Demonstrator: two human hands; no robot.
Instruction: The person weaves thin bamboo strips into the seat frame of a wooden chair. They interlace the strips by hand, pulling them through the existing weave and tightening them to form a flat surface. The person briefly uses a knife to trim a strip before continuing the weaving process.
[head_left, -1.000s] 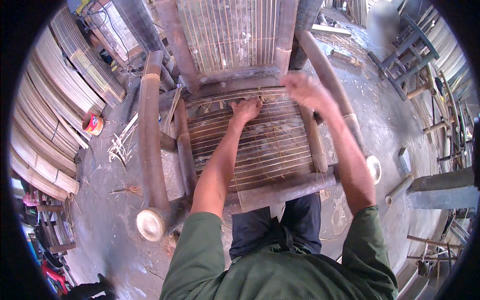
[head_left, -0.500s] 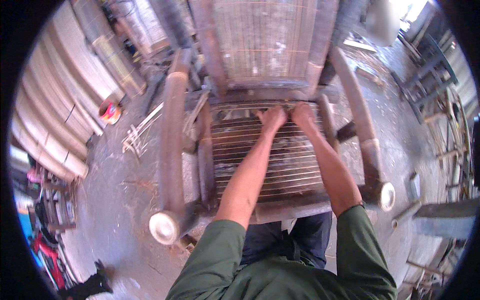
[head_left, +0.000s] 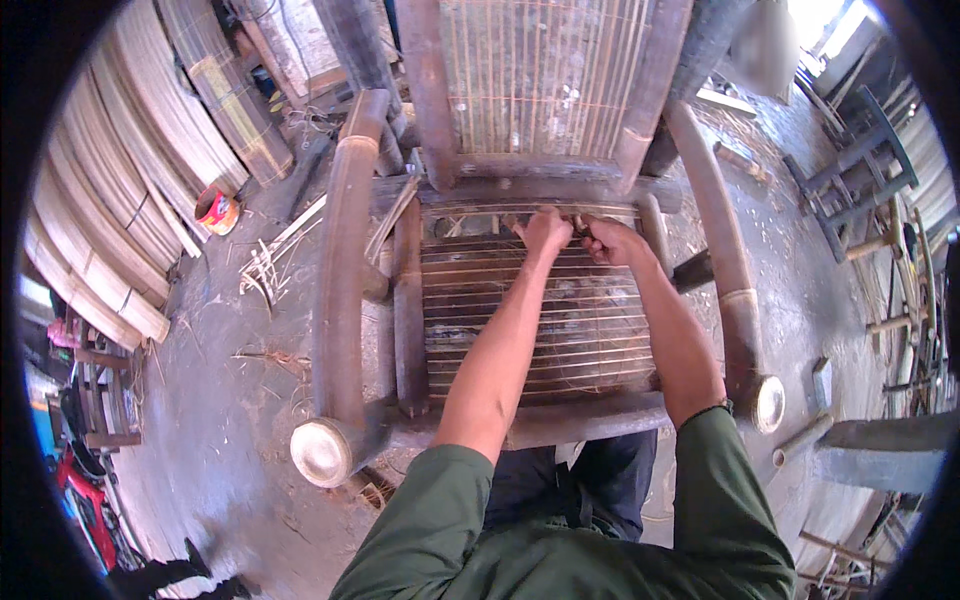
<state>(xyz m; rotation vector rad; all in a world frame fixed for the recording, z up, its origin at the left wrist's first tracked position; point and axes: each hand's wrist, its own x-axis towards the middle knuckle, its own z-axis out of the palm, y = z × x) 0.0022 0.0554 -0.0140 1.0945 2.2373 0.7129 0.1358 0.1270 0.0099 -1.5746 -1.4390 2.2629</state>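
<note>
A bamboo armchair [head_left: 345,300] stands in front of me, with thick dark arm poles and a seat [head_left: 590,330] of thin cane strands stretched crosswise. My left hand [head_left: 545,235] and my right hand [head_left: 610,240] are side by side at the back edge of the seat, just under the backrest [head_left: 545,80]. Both hands are closed on a thin cane strand [head_left: 578,222] where the seat meets the rear rail. My green sleeves reach in from the lower edge.
Bundles of split bamboo slats [head_left: 110,220] lean along the left. A small orange tin [head_left: 217,212] and loose cane scraps [head_left: 265,265] lie on the concrete floor. Wooden frames and poles [head_left: 860,190] stand at the right.
My right hand has come in from the right side of the seat to sit beside the left hand. Both hands have moved up to the seat's back rail.
</note>
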